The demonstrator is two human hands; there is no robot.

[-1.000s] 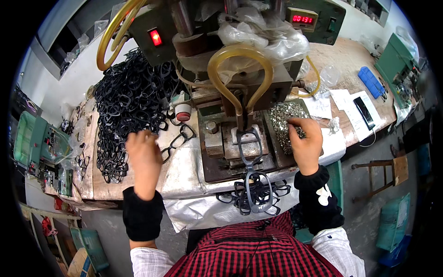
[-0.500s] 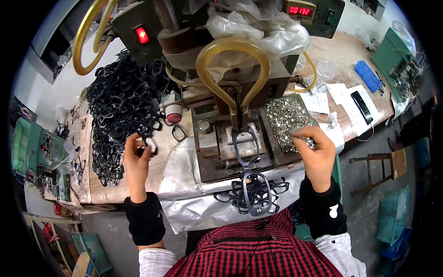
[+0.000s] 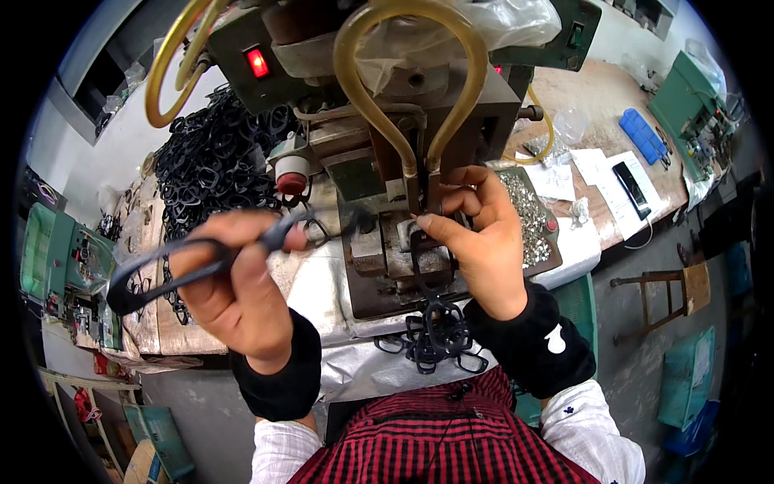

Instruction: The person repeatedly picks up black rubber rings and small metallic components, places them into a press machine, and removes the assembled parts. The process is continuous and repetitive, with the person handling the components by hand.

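Observation:
My left hand (image 3: 238, 294) is raised before the heap, its fingers closed on a dark eyeglass frame (image 3: 122, 300); hand and frame are partly smeared by motion. At the green press, my right hand (image 3: 480, 242) reaches in beside the tool head (image 3: 413, 189). Its thumb and forefinger come together just above the small metal fixture (image 3: 403, 235); anything between them is too small to make out. Another eyeglass frame (image 3: 417, 262) hangs from the fixture toward me. Below it, several dark frames (image 3: 435, 331) lie on silver sheeting.
A big heap of dark frames (image 3: 197, 165) covers the table's left. Right of the press is a tray of small shiny metal parts (image 3: 532, 218). A red-topped button (image 3: 291, 182) stands left of the press. Yellow hoses (image 3: 476, 73) loop overhead. Papers and a phone (image 3: 631, 187) lie farther right.
My left hand has come up from the heap's edge, now with a frame in it. My right hand has moved left from the parts tray to the fixture. The hanging frame's lower part has swung down.

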